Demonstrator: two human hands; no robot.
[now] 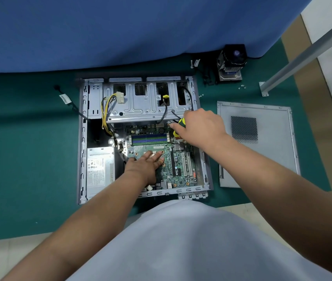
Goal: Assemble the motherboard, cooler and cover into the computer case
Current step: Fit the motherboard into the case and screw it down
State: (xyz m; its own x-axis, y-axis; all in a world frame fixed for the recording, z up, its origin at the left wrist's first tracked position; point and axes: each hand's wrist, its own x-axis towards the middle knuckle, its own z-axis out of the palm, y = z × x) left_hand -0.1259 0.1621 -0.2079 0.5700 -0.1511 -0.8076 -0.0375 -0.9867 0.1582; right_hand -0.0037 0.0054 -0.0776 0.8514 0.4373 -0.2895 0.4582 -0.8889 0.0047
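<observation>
The open grey computer case (83, 138) lies flat on the green mat. A green motherboard (178, 165) sits inside its right half. My left hand (144, 162) rests flat on the board near the CPU socket, fingers straight. My right hand (200, 126) grips a yellow-and-green screwdriver (181, 121) whose shaft points down at the board's upper right area beside the RAM slots (150, 138). The black cooler (232, 61) stands on the mat beyond the case at the upper right. The grey side cover (262, 159) lies flat to the right of the case.
A power supply (99, 169) fills the case's lower left, and yellow-black cables (106, 110) run over the drive cage (140, 102). Small screws (242, 87) lie near the cooler. A metal table leg (266, 88) stands at the right. A blue curtain (120, 27) hangs behind.
</observation>
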